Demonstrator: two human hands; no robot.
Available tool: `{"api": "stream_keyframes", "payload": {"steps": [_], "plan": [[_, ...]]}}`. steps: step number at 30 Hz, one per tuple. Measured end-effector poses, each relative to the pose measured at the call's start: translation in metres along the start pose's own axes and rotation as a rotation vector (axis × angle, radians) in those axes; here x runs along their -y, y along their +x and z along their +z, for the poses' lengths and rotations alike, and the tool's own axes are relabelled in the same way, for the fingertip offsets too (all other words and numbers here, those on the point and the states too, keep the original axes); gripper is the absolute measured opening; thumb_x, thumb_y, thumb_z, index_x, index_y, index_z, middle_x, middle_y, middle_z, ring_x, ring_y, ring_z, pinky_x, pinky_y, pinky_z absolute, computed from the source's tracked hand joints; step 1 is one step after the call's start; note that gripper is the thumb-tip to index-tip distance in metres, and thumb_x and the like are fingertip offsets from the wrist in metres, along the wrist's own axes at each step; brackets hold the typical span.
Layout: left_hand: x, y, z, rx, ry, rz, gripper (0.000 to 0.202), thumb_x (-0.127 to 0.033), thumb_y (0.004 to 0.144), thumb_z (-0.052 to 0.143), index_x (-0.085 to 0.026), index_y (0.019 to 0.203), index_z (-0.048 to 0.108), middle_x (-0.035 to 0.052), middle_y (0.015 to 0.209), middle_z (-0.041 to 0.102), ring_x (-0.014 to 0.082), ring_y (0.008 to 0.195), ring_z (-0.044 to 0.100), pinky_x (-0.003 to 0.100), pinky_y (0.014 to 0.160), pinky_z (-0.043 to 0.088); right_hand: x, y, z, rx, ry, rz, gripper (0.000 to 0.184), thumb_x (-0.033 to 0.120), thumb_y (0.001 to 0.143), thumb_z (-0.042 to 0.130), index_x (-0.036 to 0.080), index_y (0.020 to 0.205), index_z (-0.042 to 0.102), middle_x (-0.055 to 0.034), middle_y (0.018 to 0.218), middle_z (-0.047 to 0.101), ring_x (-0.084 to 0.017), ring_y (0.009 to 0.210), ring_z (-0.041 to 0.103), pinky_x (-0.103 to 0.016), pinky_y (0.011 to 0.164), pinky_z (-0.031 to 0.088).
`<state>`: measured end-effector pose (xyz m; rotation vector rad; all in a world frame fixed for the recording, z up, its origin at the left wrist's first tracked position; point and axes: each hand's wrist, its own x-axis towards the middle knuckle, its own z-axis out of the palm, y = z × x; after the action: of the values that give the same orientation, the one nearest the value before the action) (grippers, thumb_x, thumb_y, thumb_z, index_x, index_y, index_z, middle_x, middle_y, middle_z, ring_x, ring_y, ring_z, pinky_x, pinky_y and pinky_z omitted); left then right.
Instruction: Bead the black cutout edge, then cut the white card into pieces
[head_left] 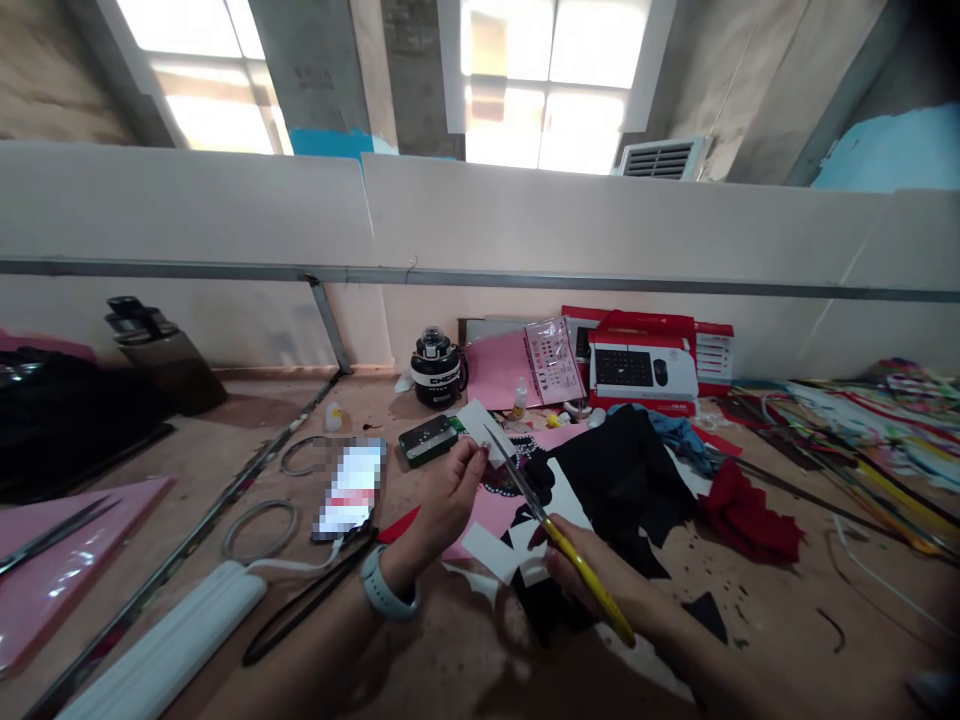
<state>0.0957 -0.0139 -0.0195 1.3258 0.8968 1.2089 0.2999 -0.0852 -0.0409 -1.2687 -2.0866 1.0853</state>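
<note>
Head view: near the middle of the frame, yellow-handled scissors [589,575] are held in the right hand [574,555], the fingers being closed around the grip. The blades are pointed toward the upper left, their tips near the fingertips of the left hand [450,487]; whether the blades are parted cannot be told. By the left hand a small pale piece [487,447] is pinched narrowly, too small to be identified.

Under and beyond both hands, the worktop [277,470] is crowded by white paper and by a black cloth [622,465], whose ragged edge is extended right of centre. Next to it a red cloth [750,515] is bunched. Above the left hand, a dark case [427,441] is set at a slant, and farther back a black bottle [436,375] is stood near the wall panel. Leftward movement is bounded by a lit phone [351,490] and a white power strip [169,645]. Open room is left between the phone and the bottle, and at lower right, where only scraps are scattered. The worktop's back edge is closed off by the panel.
</note>
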Motion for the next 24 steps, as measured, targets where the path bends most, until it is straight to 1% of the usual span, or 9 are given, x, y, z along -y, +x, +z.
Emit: {"api": "stream_keyframes", "payload": {"steps": [3, 5, 8, 13, 17, 22, 24], "plan": [[-0.005, -0.002, 0.002, 0.044, 0.068, 0.082, 0.026, -0.046, 0.088, 0.056, -0.023, 0.076, 0.053, 0.0001, 0.074, 0.057, 0.0175, 0.07, 0.058, 0.031, 0.07, 0.05, -0.001, -0.001, 0.0, -0.011, -0.01, 0.003, 0.043, 0.06, 0.092, 0.04, 0.019, 0.096, 0.05, -0.0016, 0.077, 0.056, -0.017, 0.067, 0.054, -0.025, 0.058, 0.041], [-0.007, -0.002, 0.002, 0.065, 0.073, 0.074, 0.027, -0.047, 0.089, 0.054, -0.022, 0.077, 0.054, 0.0006, 0.075, 0.058, 0.0175, 0.07, 0.06, 0.031, 0.071, 0.051, -0.003, -0.001, 0.001, -0.025, -0.019, -0.021, 0.042, 0.059, 0.092, 0.04, 0.019, 0.098, 0.051, -0.002, 0.078, 0.058, -0.017, 0.067, 0.054, -0.025, 0.058, 0.04], [-0.007, -0.002, -0.001, 0.089, 0.065, 0.053, 0.028, -0.047, 0.088, 0.055, -0.021, 0.078, 0.055, 0.0022, 0.078, 0.06, 0.0183, 0.073, 0.061, 0.032, 0.073, 0.052, -0.007, -0.001, 0.001, -0.035, -0.028, -0.066, 0.042, 0.057, 0.094, 0.037, 0.018, 0.101, 0.052, -0.0034, 0.081, 0.059, -0.016, 0.067, 0.054, -0.026, 0.06, 0.041], [-0.003, 0.0, -0.002, 0.106, 0.005, 0.048, 0.03, -0.049, 0.086, 0.058, -0.021, 0.078, 0.056, 0.0028, 0.078, 0.062, 0.0187, 0.072, 0.062, 0.033, 0.072, 0.053, -0.013, -0.001, 0.005, -0.026, -0.022, -0.045, 0.039, 0.054, 0.094, 0.038, 0.018, 0.102, 0.051, -0.0029, 0.079, 0.06, -0.016, 0.065, 0.054, -0.025, 0.059, 0.041], [-0.002, 0.0, -0.001, 0.121, -0.008, 0.056, 0.029, -0.048, 0.087, 0.057, -0.021, 0.077, 0.052, 0.0023, 0.076, 0.063, 0.0179, 0.068, 0.062, 0.033, 0.071, 0.053, -0.013, -0.001, 0.009, -0.04, -0.014, -0.05, 0.043, 0.058, 0.094, 0.033, 0.019, 0.099, 0.05, -0.0023, 0.078, 0.057, -0.015, 0.063, 0.053, -0.026, 0.058, 0.04], [0.0, -0.001, -0.002, 0.16, 0.011, 0.079, 0.027, -0.046, 0.09, 0.053, -0.022, 0.079, 0.052, 0.0035, 0.078, 0.062, 0.0193, 0.073, 0.063, 0.034, 0.072, 0.053, -0.008, 0.001, 0.014, -0.073, -0.024, -0.062, 0.054, 0.065, 0.093, 0.024, 0.019, 0.091, 0.051, -0.0023, 0.076, 0.056, -0.016, 0.063, 0.051, -0.027, 0.059, 0.038], [0.002, -0.001, -0.003, 0.168, 0.028, 0.095, 0.026, -0.044, 0.092, 0.05, -0.022, 0.08, 0.052, 0.0038, 0.08, 0.061, 0.0191, 0.074, 0.061, 0.033, 0.073, 0.052, -0.009, 0.002, 0.015, -0.077, -0.03, -0.053, 0.056, 0.068, 0.092, 0.023, 0.019, 0.09, 0.05, -0.0016, 0.073, 0.055, -0.015, 0.06, 0.05, -0.027, 0.057, 0.037]]}}
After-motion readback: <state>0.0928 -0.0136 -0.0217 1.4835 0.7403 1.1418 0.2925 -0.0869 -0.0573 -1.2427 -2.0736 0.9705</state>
